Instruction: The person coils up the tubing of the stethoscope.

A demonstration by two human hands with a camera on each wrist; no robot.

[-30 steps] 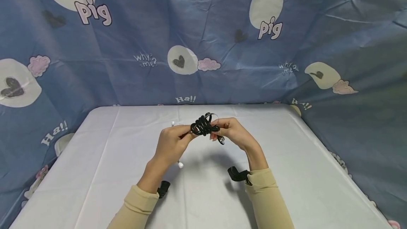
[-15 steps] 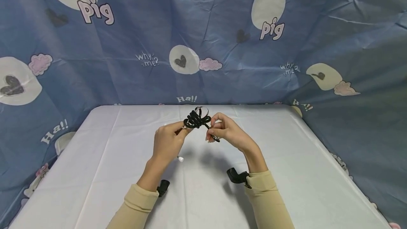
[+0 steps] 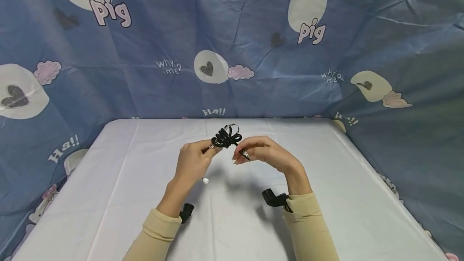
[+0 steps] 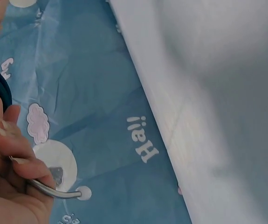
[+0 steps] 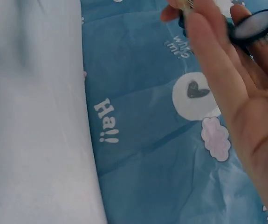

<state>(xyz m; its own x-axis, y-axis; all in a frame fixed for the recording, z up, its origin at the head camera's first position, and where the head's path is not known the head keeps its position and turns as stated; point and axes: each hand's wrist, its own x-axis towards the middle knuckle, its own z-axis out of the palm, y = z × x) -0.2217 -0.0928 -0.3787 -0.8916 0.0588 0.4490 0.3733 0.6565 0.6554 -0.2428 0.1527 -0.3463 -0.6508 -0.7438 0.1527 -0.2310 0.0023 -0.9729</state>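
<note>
A stethoscope with its black tubing (image 3: 225,138) wound into a bundle is held up above the white table. My left hand (image 3: 193,162) grips its metal ear tubes (image 4: 54,191) at the left of the bundle. A white ear tip (image 3: 205,181) sticks out below that hand and also shows in the left wrist view. At the right, my right hand (image 3: 268,154) holds the end of the tubing by the metal chest piece (image 3: 245,154) with bent fingers. Its dark-rimmed disc (image 5: 257,24) lies between thumb and fingers in the right wrist view. A thin loop rises above the bundle.
The white-covered table (image 3: 127,196) spreads beneath both hands. Behind it and along its sides hangs a blue printed cloth (image 3: 163,31). Black wrist cameras (image 3: 274,197) sit at both sleeve cuffs.
My right hand has left the wound tubing and shifted to the chest piece end, its wrist now turned. The bundle and left hand have moved slightly left. The far ear tip is now hidden.
</note>
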